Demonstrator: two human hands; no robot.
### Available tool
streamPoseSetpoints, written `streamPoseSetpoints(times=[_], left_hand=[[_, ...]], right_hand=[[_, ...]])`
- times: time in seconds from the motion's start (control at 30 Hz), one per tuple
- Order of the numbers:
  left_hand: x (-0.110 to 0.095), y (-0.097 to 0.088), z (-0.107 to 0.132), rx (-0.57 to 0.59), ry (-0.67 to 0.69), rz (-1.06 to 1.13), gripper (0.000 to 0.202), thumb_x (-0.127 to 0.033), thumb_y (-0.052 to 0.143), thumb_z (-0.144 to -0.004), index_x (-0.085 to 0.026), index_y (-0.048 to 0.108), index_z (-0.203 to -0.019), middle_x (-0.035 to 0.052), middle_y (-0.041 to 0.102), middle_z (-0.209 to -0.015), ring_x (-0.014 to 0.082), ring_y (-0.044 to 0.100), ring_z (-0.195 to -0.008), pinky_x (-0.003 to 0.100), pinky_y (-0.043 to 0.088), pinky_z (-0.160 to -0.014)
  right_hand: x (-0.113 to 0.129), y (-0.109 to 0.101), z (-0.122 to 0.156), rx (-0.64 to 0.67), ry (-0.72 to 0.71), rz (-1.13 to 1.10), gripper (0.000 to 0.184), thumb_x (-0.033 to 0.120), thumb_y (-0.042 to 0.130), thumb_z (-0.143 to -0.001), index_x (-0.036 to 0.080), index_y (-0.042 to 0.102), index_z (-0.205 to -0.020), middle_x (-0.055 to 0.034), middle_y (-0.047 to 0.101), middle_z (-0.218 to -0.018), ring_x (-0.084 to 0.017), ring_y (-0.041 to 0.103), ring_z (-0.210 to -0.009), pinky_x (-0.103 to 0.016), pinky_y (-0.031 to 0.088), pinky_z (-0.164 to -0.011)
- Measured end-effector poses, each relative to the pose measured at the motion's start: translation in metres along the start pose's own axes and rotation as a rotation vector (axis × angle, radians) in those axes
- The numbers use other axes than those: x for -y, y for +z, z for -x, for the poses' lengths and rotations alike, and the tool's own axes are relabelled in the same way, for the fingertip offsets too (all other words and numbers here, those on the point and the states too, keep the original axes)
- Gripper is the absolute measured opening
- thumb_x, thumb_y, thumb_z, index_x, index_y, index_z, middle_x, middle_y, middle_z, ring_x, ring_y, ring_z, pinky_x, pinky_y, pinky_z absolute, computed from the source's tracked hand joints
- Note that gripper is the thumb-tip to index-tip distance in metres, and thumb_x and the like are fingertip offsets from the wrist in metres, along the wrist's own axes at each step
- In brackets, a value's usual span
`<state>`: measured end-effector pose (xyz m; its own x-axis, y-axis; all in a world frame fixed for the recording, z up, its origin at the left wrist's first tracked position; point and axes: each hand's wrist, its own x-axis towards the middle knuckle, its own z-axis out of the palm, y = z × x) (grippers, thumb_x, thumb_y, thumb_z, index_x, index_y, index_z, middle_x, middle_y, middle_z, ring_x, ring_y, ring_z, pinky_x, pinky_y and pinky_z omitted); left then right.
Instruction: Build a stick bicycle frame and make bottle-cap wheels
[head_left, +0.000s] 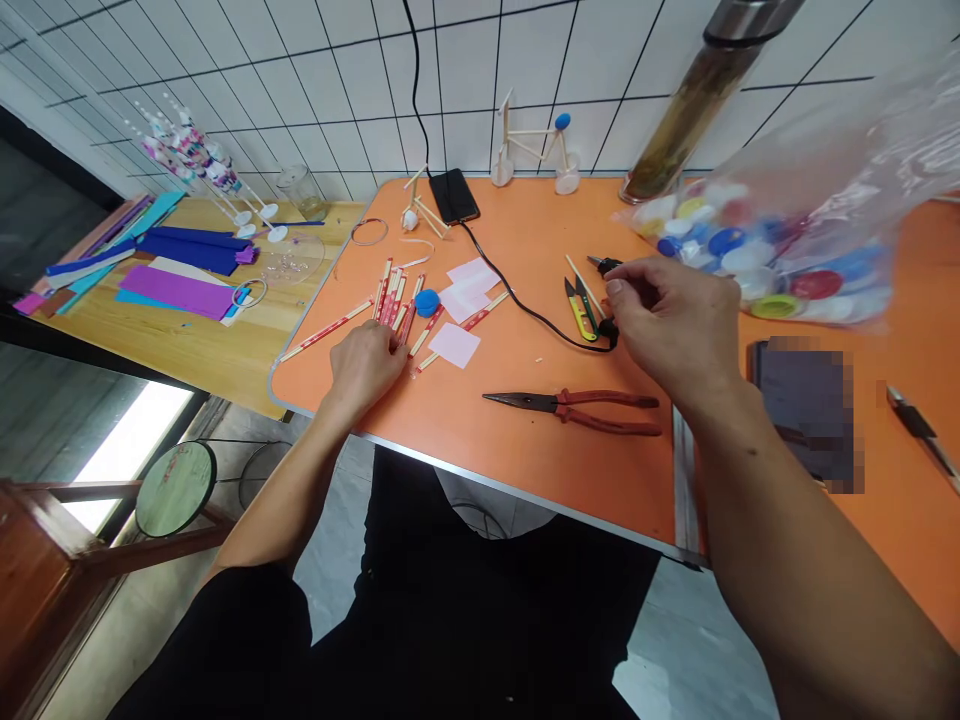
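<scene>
My left hand (365, 366) rests on the orange table (525, 450) with its fingers curled onto the near ends of several red-and-white wrapped chopsticks (390, 300). My right hand (671, 320) is closed in a pinch on a small black tool (604, 266) and the black cable (525, 305) near the yellow snips (579, 312). A bare wooden stick (583, 284) lies just left of that hand. Red-handled long-nose pliers (577, 405) lie below it.
A blue bottle cap (427, 301) and pink paper squares (461, 300) lie by the chopsticks. A clear bag of coloured caps (780, 260) and a tall bottle (694, 100) stand at the right. A phone (454, 195) and stick models (532, 150) sit at the back. Coloured paper sheets (176, 270) cover the wooden table left.
</scene>
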<state>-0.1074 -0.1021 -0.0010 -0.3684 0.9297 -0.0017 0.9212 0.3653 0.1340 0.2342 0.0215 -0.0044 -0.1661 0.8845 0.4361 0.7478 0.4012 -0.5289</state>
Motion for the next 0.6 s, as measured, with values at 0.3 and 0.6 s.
streamPoseSetpoints(times=[0.3, 0.6], left_hand=[[-0.003, -0.001, -0.005, -0.112, -0.005, -0.063, 0.023, -0.03, 0.056, -0.101, -0.02, 0.077, -0.099, 0.0192, 0.083, -0.119, 0.038, 0.076, -0.105, 0.04, 0.038, -0.069], [-0.016, 0.012, -0.016, -0.047, 0.089, -0.043, 0.028, -0.031, 0.057, -0.101, -0.019, 0.076, -0.084, 0.0175, 0.083, -0.114, 0.036, 0.077, -0.102, 0.04, 0.035, -0.067]], right_hand=[[-0.011, 0.013, 0.0, -0.024, -0.055, -0.033, 0.027, 0.033, 0.063, -0.097, 0.022, 0.087, -0.106, -0.0096, 0.086, -0.092, -0.028, 0.074, -0.08, -0.04, 0.054, -0.075], [0.0, 0.016, 0.006, 0.024, -0.087, -0.045, 0.023, 0.028, 0.064, -0.097, 0.024, 0.086, -0.105, -0.0093, 0.085, -0.094, -0.03, 0.075, -0.082, -0.042, 0.052, -0.076]])
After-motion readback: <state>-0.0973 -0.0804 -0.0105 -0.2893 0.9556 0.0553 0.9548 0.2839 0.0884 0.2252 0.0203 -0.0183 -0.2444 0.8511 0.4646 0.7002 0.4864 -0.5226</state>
